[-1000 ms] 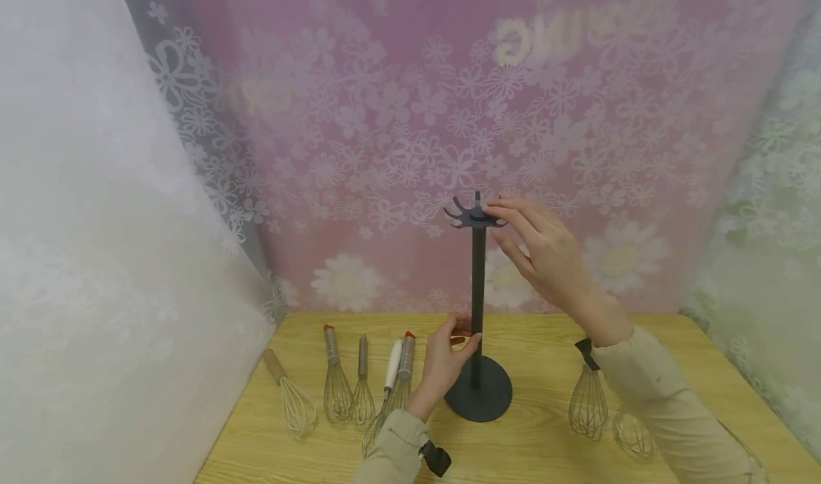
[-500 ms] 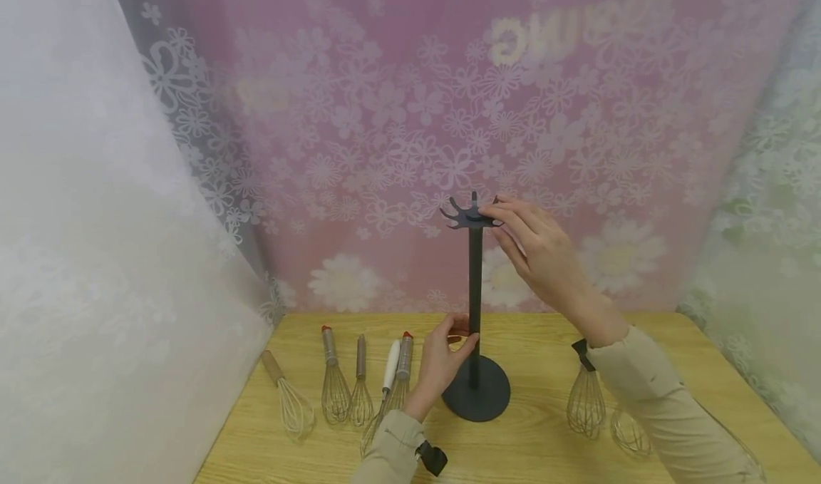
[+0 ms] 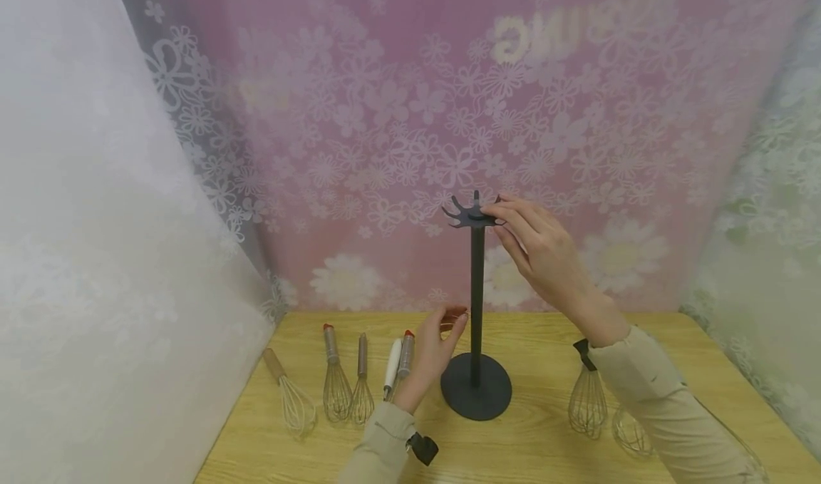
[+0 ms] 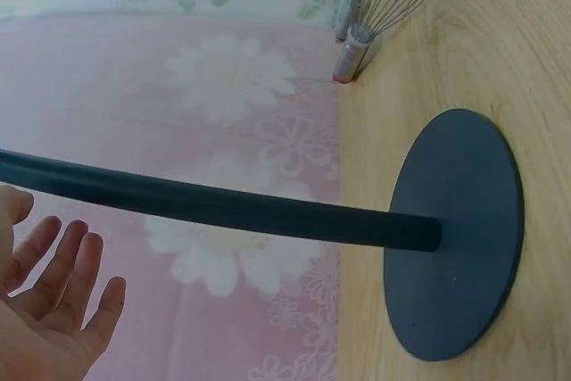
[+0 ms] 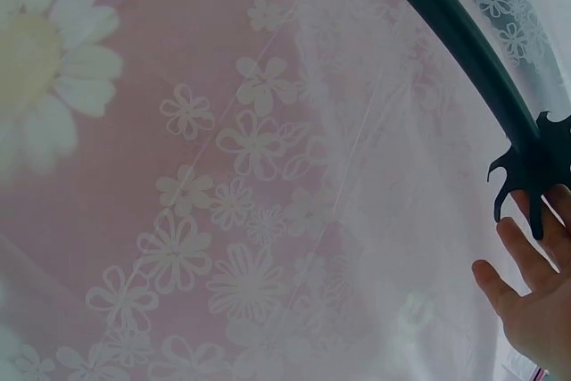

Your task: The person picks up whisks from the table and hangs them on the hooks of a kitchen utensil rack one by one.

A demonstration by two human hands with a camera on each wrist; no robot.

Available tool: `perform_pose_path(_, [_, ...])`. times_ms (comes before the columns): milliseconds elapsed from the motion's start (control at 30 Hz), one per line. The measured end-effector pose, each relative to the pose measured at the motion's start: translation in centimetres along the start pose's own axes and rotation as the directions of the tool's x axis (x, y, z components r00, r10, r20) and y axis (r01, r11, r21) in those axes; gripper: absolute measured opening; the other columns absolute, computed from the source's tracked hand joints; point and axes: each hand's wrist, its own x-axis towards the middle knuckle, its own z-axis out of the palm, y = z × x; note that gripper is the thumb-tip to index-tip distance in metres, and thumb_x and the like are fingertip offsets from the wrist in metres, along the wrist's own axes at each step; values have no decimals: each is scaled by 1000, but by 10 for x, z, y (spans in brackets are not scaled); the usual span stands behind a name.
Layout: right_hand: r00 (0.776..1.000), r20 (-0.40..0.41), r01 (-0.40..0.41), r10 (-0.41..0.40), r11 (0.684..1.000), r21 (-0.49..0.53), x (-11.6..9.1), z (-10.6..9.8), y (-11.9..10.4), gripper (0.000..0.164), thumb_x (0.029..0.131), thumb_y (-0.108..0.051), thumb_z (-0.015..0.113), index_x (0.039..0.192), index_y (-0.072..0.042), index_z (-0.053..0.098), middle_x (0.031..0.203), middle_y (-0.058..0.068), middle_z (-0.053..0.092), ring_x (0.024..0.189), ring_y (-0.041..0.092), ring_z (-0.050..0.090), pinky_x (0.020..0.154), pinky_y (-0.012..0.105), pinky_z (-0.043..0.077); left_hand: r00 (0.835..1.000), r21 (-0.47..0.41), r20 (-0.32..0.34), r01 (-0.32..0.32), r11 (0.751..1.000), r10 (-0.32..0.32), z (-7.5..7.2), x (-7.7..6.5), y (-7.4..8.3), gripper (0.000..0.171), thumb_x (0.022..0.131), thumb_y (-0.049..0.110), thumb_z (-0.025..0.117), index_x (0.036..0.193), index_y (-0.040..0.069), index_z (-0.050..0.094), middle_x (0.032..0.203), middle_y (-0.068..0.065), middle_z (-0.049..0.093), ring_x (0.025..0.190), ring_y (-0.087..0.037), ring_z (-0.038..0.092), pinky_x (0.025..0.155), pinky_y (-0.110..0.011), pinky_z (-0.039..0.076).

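Observation:
A tall black utensil stand point(image 3: 477, 291) with curved hooks at its top and a round base point(image 4: 455, 238) stands upright on the table. My right hand point(image 3: 545, 249) holds the hook ring point(image 3: 471, 220) at the top. Several of its fingers point(image 5: 526, 256) show among the hooks in the right wrist view; part of the grip is out of frame. Beside the middle of the pole my left hand point(image 3: 436, 341) is loosely spread, its fingertips slightly apart from the pole. Its palm and bent fingers point(image 4: 67, 283) show in the left wrist view, holding nothing.
Left of the stand lie several whisks: a wooden-handled one point(image 3: 288, 395), a red-tipped one point(image 3: 335, 377), a smaller metal one point(image 3: 362, 380) and a white-handled one point(image 3: 393, 363). A whisk point(image 3: 587, 402) and another partly covered whisk point(image 3: 631, 430) lie by my right sleeve. Flowered curtains surround the table.
My left hand has let go of the pole and drawn a little to the left and up. My right hand stays at the top of the stand.

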Motion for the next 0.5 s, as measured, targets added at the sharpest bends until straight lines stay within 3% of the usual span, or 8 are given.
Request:
perform_pose_path(167, [1000, -1, 3, -3, 1000, -8, 1, 0, 0, 50, 109, -43, 37, 129, -7, 66, 130, 16, 64, 125, 37, 58, 102, 56, 48, 1000, 24, -6, 22, 999, -22, -15, 6, 7, 25, 106, 24, 57, 122, 8, 67, 113, -6, 71, 104, -22, 68, 93, -37, 57])
perform_pose_path(200, [1000, -2, 4, -4, 1000, -10, 1, -1, 0, 44, 109, -38, 42, 129, -6, 66, 130, 16, 64, 125, 37, 59, 102, 57, 48, 999, 25, -1, 32, 999, -32, -18, 6, 7, 26, 106, 25, 57, 122, 8, 67, 113, -6, 71, 105, -22, 68, 94, -38, 56])
perform_pose_path(300, [1000, -6, 14, -14, 1000, -14, 1, 0, 1, 43, 109, -37, 43, 129, -6, 66, 129, 16, 65, 125, 37, 59, 102, 56, 48, 999, 49, 2, 54, 997, -54, -29, 9, 6, 27, 106, 28, 56, 123, 10, 67, 115, -4, 71, 106, -21, 68, 96, -40, 56])
perform_pose_path(500, [998, -9, 57, -57, 998, -36, 2, -1, 3, 46, 110, -38, 42, 127, -4, 67, 125, 17, 67, 124, 37, 59, 99, 57, 50, 998, 83, -17, 59, 995, -58, -53, 10, 4, 27, 107, 25, 54, 124, 8, 66, 117, -9, 71, 109, -27, 67, 96, -44, 55])
